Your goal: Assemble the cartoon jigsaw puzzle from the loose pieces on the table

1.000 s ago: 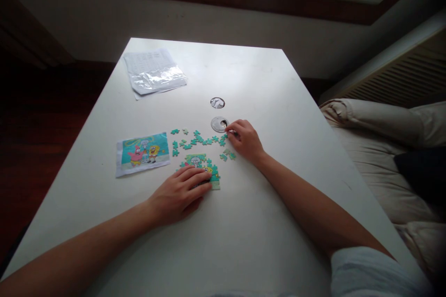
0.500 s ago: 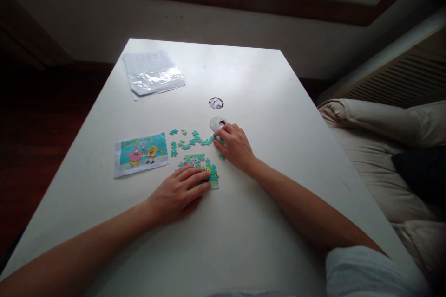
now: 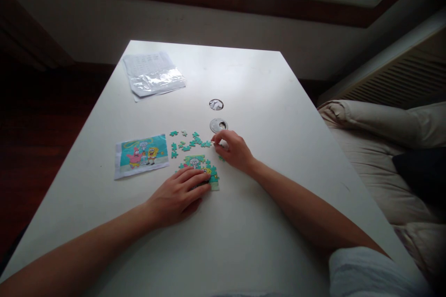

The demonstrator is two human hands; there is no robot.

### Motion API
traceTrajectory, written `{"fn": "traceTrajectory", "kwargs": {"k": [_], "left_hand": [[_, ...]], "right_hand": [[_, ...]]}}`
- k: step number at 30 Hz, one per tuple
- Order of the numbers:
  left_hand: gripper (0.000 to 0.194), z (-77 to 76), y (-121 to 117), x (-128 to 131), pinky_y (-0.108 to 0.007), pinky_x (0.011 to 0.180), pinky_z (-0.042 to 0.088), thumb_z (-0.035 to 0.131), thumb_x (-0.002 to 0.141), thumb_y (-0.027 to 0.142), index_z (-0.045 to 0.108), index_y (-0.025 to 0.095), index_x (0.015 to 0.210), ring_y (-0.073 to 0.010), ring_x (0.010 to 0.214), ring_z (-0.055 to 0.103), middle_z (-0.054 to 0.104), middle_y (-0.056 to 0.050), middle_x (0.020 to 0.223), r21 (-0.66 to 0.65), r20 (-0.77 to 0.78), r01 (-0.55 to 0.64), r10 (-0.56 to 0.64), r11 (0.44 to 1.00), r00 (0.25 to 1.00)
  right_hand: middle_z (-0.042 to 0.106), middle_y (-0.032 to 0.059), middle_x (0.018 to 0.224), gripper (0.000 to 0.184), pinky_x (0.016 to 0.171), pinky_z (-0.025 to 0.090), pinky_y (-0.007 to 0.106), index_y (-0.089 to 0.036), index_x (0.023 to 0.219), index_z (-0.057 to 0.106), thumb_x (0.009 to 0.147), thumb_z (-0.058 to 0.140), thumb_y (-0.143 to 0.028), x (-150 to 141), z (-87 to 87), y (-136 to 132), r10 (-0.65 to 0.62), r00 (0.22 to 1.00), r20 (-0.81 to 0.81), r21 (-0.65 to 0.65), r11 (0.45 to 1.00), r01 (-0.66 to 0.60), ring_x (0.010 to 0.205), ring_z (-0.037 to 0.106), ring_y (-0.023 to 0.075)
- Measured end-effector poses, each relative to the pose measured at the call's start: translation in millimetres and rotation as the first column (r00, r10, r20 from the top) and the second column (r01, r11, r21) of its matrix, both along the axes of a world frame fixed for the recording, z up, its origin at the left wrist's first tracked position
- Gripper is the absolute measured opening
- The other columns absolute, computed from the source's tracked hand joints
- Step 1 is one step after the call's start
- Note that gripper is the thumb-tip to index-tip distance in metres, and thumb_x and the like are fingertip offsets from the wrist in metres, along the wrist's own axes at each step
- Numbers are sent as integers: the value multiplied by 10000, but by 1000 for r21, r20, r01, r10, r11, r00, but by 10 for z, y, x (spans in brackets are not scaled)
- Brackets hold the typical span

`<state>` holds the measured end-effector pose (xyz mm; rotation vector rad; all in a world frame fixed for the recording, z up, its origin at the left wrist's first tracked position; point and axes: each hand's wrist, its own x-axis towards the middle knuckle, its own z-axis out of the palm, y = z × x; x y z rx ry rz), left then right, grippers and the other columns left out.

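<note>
A partly built cartoon jigsaw [image 3: 201,167] lies on the white table [image 3: 244,222]. My left hand [image 3: 179,196] rests flat on its near edge, fingers stretched out over it. Several loose teal pieces [image 3: 188,141] are scattered just beyond the built part. My right hand [image 3: 233,149] hovers at the right end of that scatter with thumb and fingertips pinched together on a small puzzle piece. A printed reference picture [image 3: 141,154] of the cartoon lies to the left of the pieces.
A clear plastic bag on paper sheets [image 3: 153,75] sits at the table's far left. Two round cable holes [image 3: 216,115] lie just beyond my right hand. A cushioned seat [image 3: 386,148] flanks the table's right edge; a window runs along the far wall.
My right hand has slid left from beside the cable hole into the loose pieces and pinched one. My left hand has stayed on the jigsaw.
</note>
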<state>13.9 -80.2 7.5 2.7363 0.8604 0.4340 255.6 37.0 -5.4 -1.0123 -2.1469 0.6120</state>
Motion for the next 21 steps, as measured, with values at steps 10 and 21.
{"fn": "traceTrajectory", "kwargs": {"k": [10, 21], "left_hand": [[353, -16, -7, 11, -486, 1183, 375, 515, 976, 232, 584, 208, 1322, -272, 1361, 491, 552, -92, 1478, -10, 2, -9, 10, 1000, 1000], [349, 7, -6, 11, -482, 1184, 371, 527, 964, 221, 588, 205, 1307, -270, 1355, 499, 558, -91, 1471, -9, 5, -12, 12, 1000, 1000]], "right_hand": [[666, 75, 983, 235, 791, 514, 292, -225, 1068, 730, 1016, 502, -250, -30, 124, -132, 256, 965, -59, -51, 964, -259, 843, 633, 156], [713, 33, 878, 242, 704, 538, 266, -189, 1079, 741, 909, 669, -346, -72, 48, -175, 91, 950, -297, -498, 834, -236, 739, 650, 140]]}}
